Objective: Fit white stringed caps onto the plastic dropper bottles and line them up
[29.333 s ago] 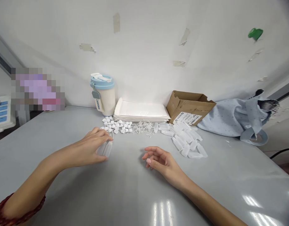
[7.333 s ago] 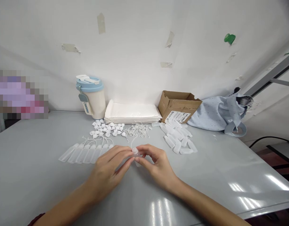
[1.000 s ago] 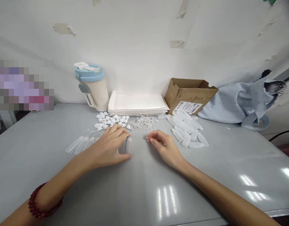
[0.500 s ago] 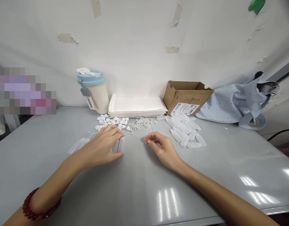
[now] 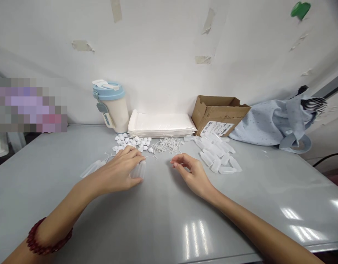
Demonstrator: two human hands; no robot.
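My left hand (image 5: 123, 168) arches over a small group of translucent plastic bottles (image 5: 141, 170) lying on the table. Its fingertips touch their far ends and its thumb the near ends; the palm hides part of the group. Thin white strips stick out beyond them. More translucent bottles (image 5: 91, 168) lie left of that hand, partly behind the wrist. My right hand (image 5: 191, 174) rests at centre right, thumb and fingers curled together in a loose pinch. Whatever its fingertips may hold cannot be made out. A pile of translucent bottles (image 5: 215, 150) lies to its right.
White pointed caps (image 5: 134, 141) and a heap of thin white strips (image 5: 169, 145) lie beyond my hands. Along the wall stand a tumbler (image 5: 113, 110), a stack of white envelopes (image 5: 162, 124), a cardboard box (image 5: 220, 113) and a pale blue cloth bag (image 5: 265, 123).
The view has shifted slightly, so things appear a little to the right. Both hands keep nearly the same pose and place on the table.
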